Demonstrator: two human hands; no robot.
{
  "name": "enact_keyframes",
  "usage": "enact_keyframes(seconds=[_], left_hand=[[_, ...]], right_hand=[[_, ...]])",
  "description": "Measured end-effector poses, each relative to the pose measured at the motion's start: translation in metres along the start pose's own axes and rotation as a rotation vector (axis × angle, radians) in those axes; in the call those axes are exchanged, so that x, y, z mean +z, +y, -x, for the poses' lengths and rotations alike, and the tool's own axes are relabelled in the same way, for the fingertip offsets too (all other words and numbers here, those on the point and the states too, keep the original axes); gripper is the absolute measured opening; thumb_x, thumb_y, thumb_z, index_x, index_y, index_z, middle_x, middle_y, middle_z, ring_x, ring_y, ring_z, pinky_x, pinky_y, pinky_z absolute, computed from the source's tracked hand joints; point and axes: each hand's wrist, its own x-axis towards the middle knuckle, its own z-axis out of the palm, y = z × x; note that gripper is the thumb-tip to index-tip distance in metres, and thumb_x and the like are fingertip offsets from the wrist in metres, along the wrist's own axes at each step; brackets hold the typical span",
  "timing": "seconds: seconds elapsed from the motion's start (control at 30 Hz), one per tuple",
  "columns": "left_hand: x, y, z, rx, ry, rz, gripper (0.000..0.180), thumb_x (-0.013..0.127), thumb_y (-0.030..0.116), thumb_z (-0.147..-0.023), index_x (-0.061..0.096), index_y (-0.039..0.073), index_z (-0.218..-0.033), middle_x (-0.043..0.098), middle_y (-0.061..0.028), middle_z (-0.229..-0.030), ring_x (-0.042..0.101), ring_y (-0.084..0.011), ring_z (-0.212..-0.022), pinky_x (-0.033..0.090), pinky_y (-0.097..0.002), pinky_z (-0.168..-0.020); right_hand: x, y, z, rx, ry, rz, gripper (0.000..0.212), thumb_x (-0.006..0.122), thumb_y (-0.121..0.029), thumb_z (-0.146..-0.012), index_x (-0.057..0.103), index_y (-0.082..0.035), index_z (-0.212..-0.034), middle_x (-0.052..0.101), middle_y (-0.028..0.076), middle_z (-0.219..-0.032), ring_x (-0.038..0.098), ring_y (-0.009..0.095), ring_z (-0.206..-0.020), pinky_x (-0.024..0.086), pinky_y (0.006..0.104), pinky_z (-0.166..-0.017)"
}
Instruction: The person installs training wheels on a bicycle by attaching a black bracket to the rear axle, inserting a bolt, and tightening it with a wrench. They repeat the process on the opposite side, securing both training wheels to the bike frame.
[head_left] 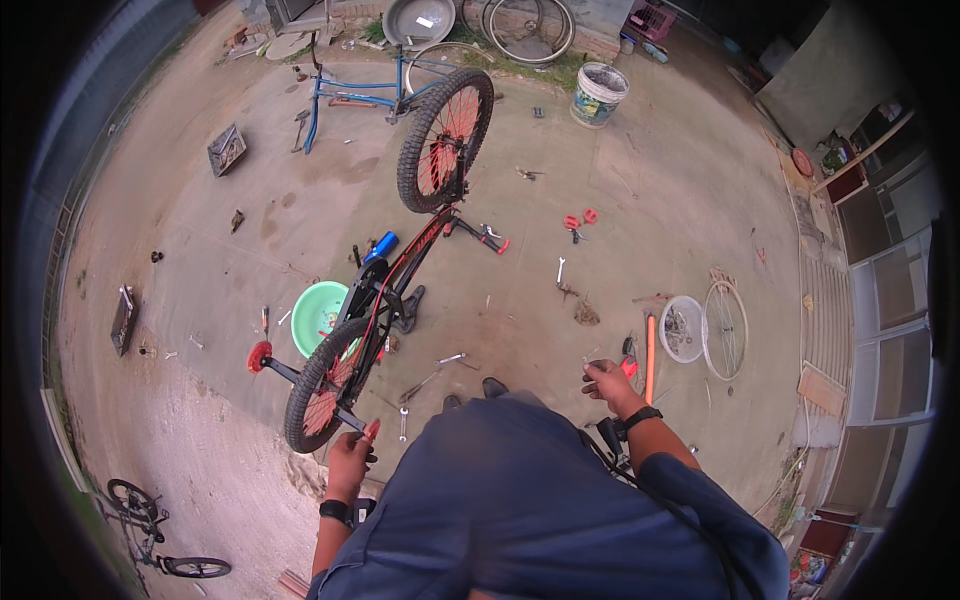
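A black and red bicycle stands upside down to my left, with its front wheel (pixel 486 105) up and away from me and its knobby rear wheel (pixel 300 392) close by. My left hand (pixel 348 466) is closed at the near red pedal (pixel 372 430), on the end of a crank arm (pixel 350 418) beside that wheel. On the bicycle's far side another red pedal (pixel 259 357) shows. My right hand (pixel 612 387) hangs apart from the bicycle, fingers pinched together; a tiny thing seems to stick out of them, too small to name.
A green basin (pixel 312 302) sits behind the bicycle. Wrenches (pixel 403 424) and other tools lie scattered on the concrete. To the right are an orange-red bar (pixel 650 360), a clear tub of parts (pixel 697 312) and a bare wheel rim (pixel 742 345). Farther off stand a blue bicycle frame (pixel 355 98) and a bucket (pixel 590 110).
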Motion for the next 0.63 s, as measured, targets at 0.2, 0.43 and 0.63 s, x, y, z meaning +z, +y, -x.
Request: enact_keyframes(seconds=[0.2,0.43,0.63], left_hand=[[0.0,0.009,-0.007,0.013,-0.025,-0.022,0.027,0.058,0.019,-0.096,0.06,-0.004,-0.11,0.07,-0.0085,-0.09,0.068,-0.0135,-0.067,0.047,-0.0249,-0.052],[0.002,0.013,-0.012,0.028,-0.045,-0.057,0.026,0.058,0.02,-0.096,0.061,-0.003,-0.11,0.07,-0.0074,-0.089,0.068,-0.0128,-0.067,0.047,-0.025,-0.052],[0.007,0.014,-0.016,0.036,-0.079,-0.081,0.028,0.06,0.022,-0.096,0.061,-0.001,-0.112,0.07,-0.0077,-0.09,0.069,-0.0132,-0.068,0.048,-0.0256,-0.053]], right_hand=[[-0.002,0.011,0.005,0.002,0.03,-0.044,0.044,0.067,-0.032,-0.093,0.055,-0.001,-0.121,0.066,0.012,-0.1,0.069,0.021,-0.073,0.053,0.0305,-0.06],[-0.004,0.02,0.01,0.019,0.056,-0.084,0.042,0.068,-0.03,-0.092,0.055,-0.001,-0.121,0.066,0.013,-0.099,0.069,0.021,-0.072,0.053,0.0302,-0.059],[-0.011,0.032,0.009,-0.003,0.049,-0.108,0.043,0.068,-0.029,-0.092,0.055,-0.001,-0.123,0.066,0.013,-0.099,0.069,0.021,-0.072,0.053,0.0304,-0.059]])
